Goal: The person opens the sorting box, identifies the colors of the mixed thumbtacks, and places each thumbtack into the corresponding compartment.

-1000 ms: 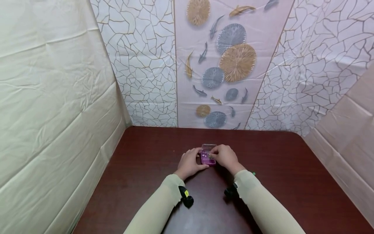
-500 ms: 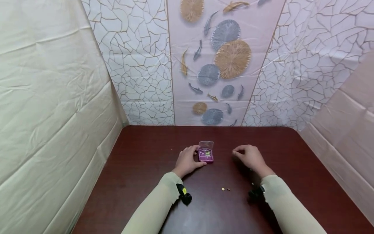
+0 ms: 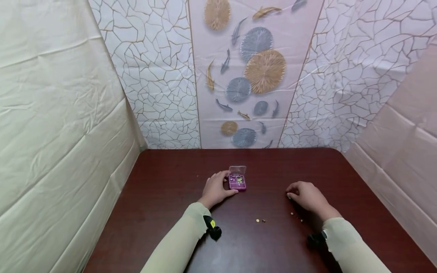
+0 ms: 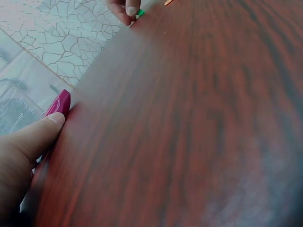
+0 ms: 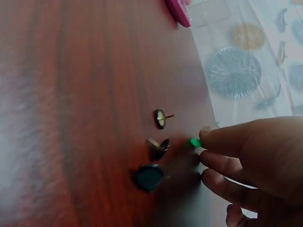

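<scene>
On the L, your L hand (image 3: 215,188) holds the purple box (image 3: 238,188) by its L side: thumb at the near corner, fingers at the far one. The clear lid (image 3: 237,170) stands up at the back edge. The two back parts have small bits in them, pale on the L, green-yellow on the R.

Btwn your hands and closer to you, a gold tack (image 3: 257,220) and a small dark tack (image 3: 264,220) sit side by side on the table (image 3: 235,246).

Farther R, the green tack (image 5: 195,142) is right at the tips of your R hand (image 3: 308,195). Thumb and first finger bend in and seem to touch it, but I can't tell if they pinch it or just meet its edge. Can't see which way its point goes, either. Your R hand is the near one for it; the L is well off.

The big thing, I'd say — from the green tack, the box is to the L and a bit farther from you, w/ a wide gap btwn.

Last, a pale tack (image 3: 291,213) and a dull tack (image 3: 301,220) lie on your side of the R hand.
</scene>
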`<state>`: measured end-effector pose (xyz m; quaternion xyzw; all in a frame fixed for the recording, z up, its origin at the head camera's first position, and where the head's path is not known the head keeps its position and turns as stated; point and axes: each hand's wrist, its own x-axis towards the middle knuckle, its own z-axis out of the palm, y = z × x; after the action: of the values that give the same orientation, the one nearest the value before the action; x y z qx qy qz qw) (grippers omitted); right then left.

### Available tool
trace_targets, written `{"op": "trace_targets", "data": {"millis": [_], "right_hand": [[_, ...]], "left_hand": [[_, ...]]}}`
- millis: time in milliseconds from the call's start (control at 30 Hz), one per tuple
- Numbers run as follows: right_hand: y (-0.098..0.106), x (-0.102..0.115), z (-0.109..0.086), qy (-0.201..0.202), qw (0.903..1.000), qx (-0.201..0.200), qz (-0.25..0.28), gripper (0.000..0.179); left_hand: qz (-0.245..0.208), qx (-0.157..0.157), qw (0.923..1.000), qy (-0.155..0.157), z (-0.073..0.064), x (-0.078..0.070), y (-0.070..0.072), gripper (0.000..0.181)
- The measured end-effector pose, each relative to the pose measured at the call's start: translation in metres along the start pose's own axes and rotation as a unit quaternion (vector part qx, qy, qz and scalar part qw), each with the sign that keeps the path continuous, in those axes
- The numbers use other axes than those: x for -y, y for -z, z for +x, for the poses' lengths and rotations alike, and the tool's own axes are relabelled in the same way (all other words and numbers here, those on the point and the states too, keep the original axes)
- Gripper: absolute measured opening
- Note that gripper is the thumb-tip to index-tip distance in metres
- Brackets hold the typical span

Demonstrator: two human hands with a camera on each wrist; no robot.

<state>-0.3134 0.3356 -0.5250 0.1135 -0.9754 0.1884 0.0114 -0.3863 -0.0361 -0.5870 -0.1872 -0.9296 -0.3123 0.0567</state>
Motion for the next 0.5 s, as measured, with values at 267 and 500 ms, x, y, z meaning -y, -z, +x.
{"op": "trace_targets", "data": {"millis": [267, 500], "right_hand": [[-0.002, -0.003, -0.011, 0.018, 0.9993, -0.017, -0.028, 0.012], [0.012, -0.008, -0.018, 0.013, 0.9998, 0.002, -0.016, 0.012]], "left_hand": [[-0.004, -0.01, 0.9999, -0.006, 0.0, 0.003, -0.007, 0.085], [-0.004, -0.009, 0.9999, -0.002, 0.001, 0.002, -0.002, 0.086]]}}
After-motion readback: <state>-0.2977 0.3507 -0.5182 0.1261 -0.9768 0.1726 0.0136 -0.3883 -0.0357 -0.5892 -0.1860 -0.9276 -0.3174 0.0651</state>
